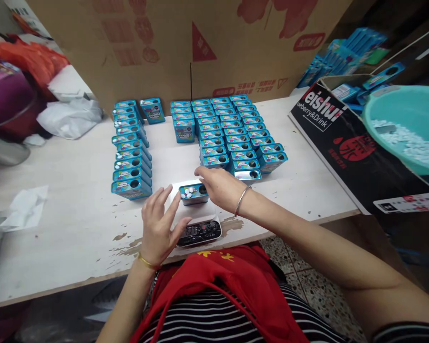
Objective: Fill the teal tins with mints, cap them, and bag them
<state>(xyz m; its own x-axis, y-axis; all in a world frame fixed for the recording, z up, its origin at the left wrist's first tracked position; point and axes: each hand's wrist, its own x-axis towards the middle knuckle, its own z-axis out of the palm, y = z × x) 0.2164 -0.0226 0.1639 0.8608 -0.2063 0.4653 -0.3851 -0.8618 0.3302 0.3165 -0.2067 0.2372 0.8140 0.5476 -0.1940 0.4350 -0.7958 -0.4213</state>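
By the chipped bench's front edge, a tin sits on a scale; left hand spread beside it, right hand at its end, grip unclear. A carton lines the back edge.

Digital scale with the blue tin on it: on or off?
On: digits show on the digital scale's display, in front of the blue tin. The exact reading is too blurred to tell.

Printed cardboard box at the back, crumpled white bag and white paper at left.
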